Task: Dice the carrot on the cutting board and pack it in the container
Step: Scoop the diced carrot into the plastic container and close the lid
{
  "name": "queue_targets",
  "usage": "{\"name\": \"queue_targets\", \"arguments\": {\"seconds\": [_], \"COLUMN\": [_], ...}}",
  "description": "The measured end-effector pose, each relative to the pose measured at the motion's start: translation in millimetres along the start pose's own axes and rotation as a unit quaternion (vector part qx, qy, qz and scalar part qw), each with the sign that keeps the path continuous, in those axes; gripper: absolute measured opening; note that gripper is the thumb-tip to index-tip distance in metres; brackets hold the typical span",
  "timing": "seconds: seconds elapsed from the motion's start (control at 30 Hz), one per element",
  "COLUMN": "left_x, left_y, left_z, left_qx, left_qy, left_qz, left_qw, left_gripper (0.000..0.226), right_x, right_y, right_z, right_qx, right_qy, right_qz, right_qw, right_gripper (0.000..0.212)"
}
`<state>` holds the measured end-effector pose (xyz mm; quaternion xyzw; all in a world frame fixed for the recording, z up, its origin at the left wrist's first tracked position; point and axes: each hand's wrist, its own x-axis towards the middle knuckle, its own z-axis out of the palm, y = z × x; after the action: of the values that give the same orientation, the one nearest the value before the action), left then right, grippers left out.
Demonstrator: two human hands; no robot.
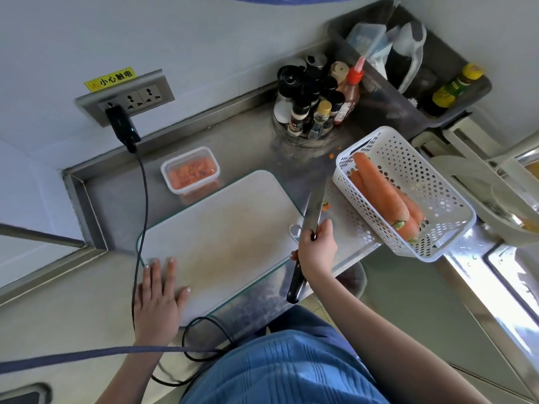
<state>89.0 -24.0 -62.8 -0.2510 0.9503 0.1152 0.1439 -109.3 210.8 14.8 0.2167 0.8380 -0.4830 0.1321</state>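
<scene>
Looks pretty much done to me: the cutting board (221,228) is bare, and the diced carrot (189,173) sits in the one container (190,170) just behind the board, lid off. A few stray bits lie right of the board (three, maybe). Left hand (159,298) rests flat on the board's near corner; right hand (316,249) grips the single knife (309,228) at the board's right edge. Basket (405,193) right of the board holds three or so whole carrots.

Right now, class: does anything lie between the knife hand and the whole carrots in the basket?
Nothing visible blocks it. The right hand holds the knife beside the basket; the carrots lie uncovered in it.
</scene>
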Motion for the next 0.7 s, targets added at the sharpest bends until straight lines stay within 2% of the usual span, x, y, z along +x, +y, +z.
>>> {"name": "queue_targets", "arguments": {"seconds": [0.23,0.4,0.53,0.7], "left_x": [2,5,6,6], "left_y": [1,-1,-2,-1], "left_z": [5,8,9,8], "left_qx": [-0.011,-0.02,-0.017,-0.024], "left_qy": [0.001,-0.006,-0.005,0.007], "left_qz": [0.002,0.014,0.019,0.034], "left_qw": [1.0,1.0,1.0,0.999], "left_gripper": [0.076,0.077,0.078,0.082], "right_x": [-23,-37,-44,-46], "right_y": [32,44,42,48], "right_z": [-25,-29,-17,-15], "right_qx": [0.0,0.013,0.005,0.027], "right_qy": [0.048,0.044,0.008,0.033], "right_qz": [0.036,0.013,-0.018,0.009], "right_qw": [0.998,0.999,1.0,0.999], "right_gripper": [0.019,0.024,0.029,0.03]}}
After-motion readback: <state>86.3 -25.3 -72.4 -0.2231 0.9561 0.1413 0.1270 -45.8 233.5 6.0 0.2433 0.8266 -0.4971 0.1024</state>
